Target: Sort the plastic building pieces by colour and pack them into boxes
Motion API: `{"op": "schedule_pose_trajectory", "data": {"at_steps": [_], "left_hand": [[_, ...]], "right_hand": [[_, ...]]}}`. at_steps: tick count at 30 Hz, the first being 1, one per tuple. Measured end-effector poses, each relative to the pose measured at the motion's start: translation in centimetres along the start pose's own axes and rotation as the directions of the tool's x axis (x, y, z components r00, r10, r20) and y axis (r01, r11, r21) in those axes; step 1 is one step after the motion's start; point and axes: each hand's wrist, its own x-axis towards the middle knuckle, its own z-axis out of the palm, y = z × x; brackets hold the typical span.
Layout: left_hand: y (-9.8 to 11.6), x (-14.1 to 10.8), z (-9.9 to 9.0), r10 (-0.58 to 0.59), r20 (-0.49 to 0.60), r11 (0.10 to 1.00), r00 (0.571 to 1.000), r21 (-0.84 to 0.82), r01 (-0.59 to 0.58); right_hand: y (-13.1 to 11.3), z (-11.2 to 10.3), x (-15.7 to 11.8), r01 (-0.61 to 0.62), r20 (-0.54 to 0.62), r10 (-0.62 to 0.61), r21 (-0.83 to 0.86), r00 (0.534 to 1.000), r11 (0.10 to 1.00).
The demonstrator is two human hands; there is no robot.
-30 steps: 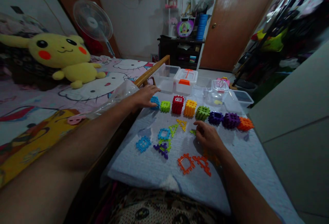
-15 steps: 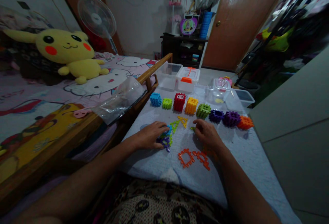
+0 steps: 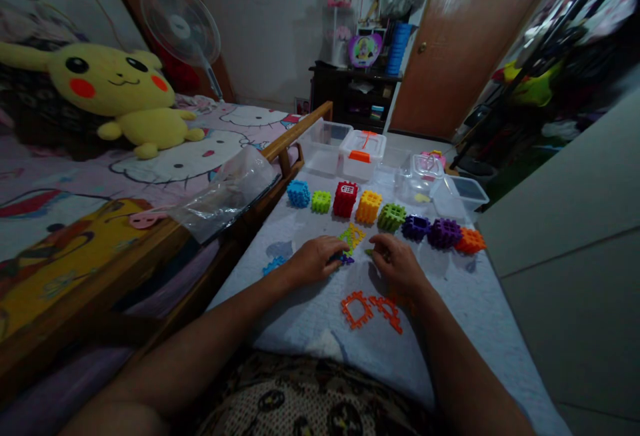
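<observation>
Two hands (image 3: pixel 316 261) (image 3: pixel 397 261) — apart, each grip unclear — near eight colourful stacks (image 3: pixel 392 217) and one orange square frame (image 3: pixel 348 311)

There are eight colored stacks (image 3: pixel 345 203) and perhaps five boxes (image 3: pixel 358 170).

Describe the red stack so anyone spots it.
On the pale blue cloth, a row of stacks runs before the clear boxes. Third from left, between the lime stack and yellow stack, stands the red stack. It alone is red, with a white grid on top.
</observation>
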Motion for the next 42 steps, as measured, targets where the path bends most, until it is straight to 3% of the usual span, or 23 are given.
{"op": "schedule_pose_trajectory", "data": {"at_steps": [5,9,15,21,26,29,35,42], "left_hand": [[-0.5,-0.9,-1.6,-0.065,-0.095,0.998,0.993,0.004,0.065],[-1.4,-1.8,-2.3,-0.103,0.019,0.992,0.994,0.073,0.102],[-1.6,-1.2,-1.6,-0.093,0.129,0.995,0.987,0.043,0.088],[-1.8,-0.4,-1.6,-0.143,0.118,0.989,0.983,0.062,0.137],[-2.0,-1.1,-2.4,-0.181,0.063,0.981,0.981,0.077,0.176],[-2.2,-1.5,-2.6,-0.198,0.092,0.976,0.976,0.11,0.187],[-1.6,-1.8,-1.3,-0.21,0.087,0.954,0.974,0.235,0.185],[-0.4,-2.0,-0.7,-0.241,-0.001,0.928,0.97,0.291,0.231]], "right_hand": [[-2.0,1.1,0.0,0.168,0.075,-0.162,-0.083,0.984,0.982],[-3.4,2.4,0.2,0.179,0.168,-0.15,-0.177,0.974,0.968],[-3.1,2.7,0.2,0.165,0.196,-0.136,-0.142,0.971,0.976],[-2.7,1.9,0.0,0.171,0.19,-0.14,-0.154,0.972,0.973],[-1.8,0.7,0.0,0.141,0.102,-0.133,-0.069,0.986,0.988],[-0.8,-0.1,0.1,0.102,0.05,-0.1,-0.04,0.994,0.994],[0.6,-2.0,0.0,0.031,-0.018,-0.032,-0.031,0.999,0.999],[0.9,-3.2,-0.1,-0.001,0.041,0.005,-0.083,0.999,0.997]]}}
